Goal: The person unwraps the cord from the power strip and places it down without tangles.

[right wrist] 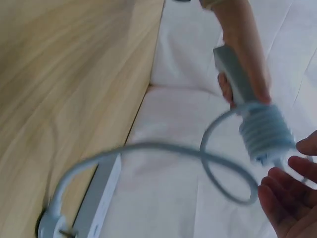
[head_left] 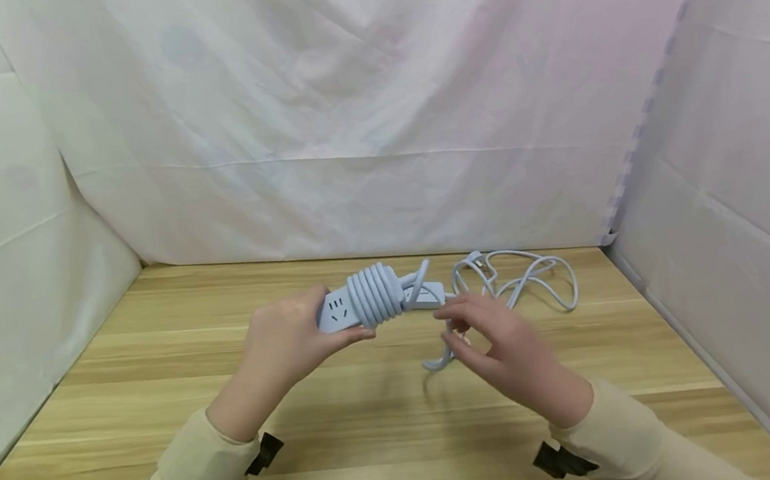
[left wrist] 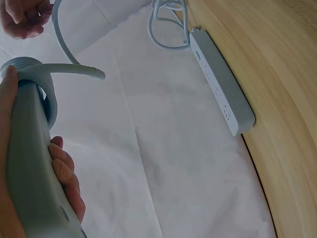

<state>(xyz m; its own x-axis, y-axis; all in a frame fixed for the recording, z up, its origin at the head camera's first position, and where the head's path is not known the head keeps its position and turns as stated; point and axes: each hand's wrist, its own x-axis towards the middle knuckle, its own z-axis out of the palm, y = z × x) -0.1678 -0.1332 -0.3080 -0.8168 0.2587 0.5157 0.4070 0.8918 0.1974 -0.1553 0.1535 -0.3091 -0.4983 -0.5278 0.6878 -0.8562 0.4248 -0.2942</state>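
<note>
Your left hand [head_left: 286, 342] grips a smooth, pale, oblong power strip [head_left: 336, 311] above the wood-grained surface [head_left: 360, 457], its rounded cord [head_left: 375, 296] wound in tight, ridged coils about the far end. Your right hand [head_left: 503, 341] has thumb and fingers parted beside the cord's loose length; contact is unclear. A second strip [head_left: 432, 298] lies beyond.

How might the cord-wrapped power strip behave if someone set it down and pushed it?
The power strip would probably stay stiff, given its straight, boxy body. Its wound cord bulges around one end, so it might rock. The loose, curving tail would likely flop or drag.
</note>
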